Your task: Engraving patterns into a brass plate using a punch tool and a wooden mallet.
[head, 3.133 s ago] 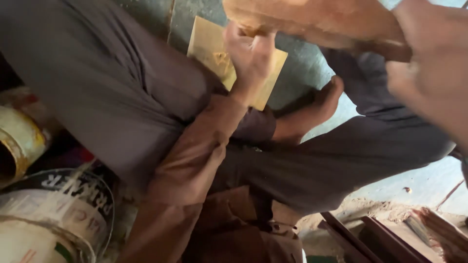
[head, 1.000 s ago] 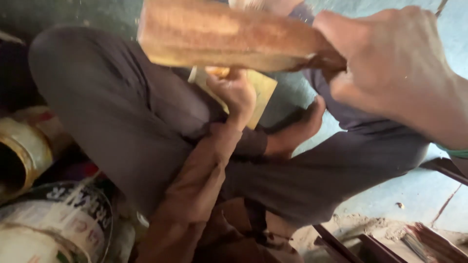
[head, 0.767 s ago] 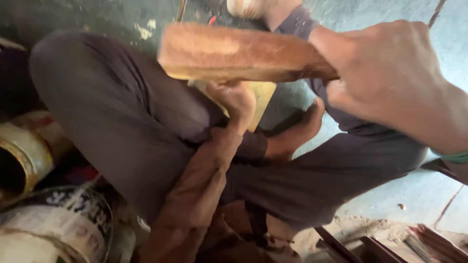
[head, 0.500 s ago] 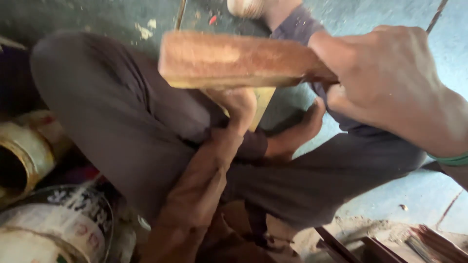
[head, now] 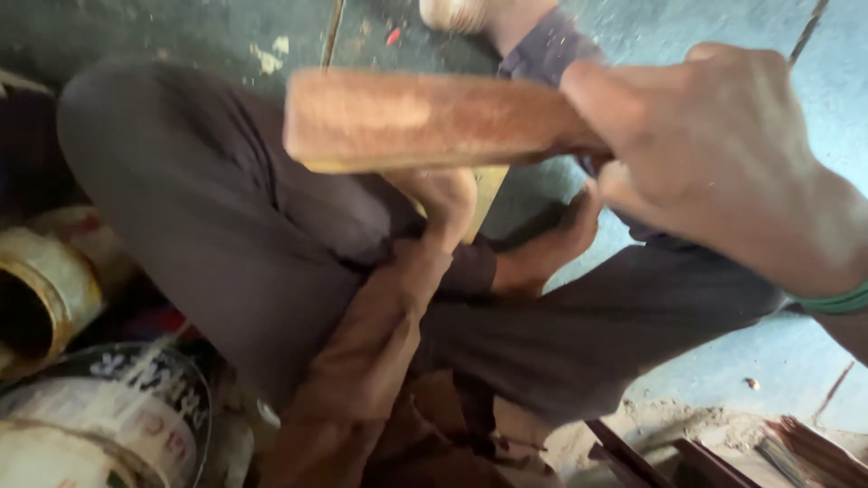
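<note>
Wooden block [head: 425,122] over half-hidden left hand [head: 448,201], yellowish piece [head: 486,185].

Block [head: 425,122] reddish-brown, board [head: 485,194] pale yellow, trousers [head: 226,235] dark grey, floor [head: 705,27] teal, wristband [head: 836,300] green, tins [head: 54,298] yellow and white.

Single head-worn view, facing steeply down, close over the lap

white labelled tin [head: 108,416], lower left
</note>
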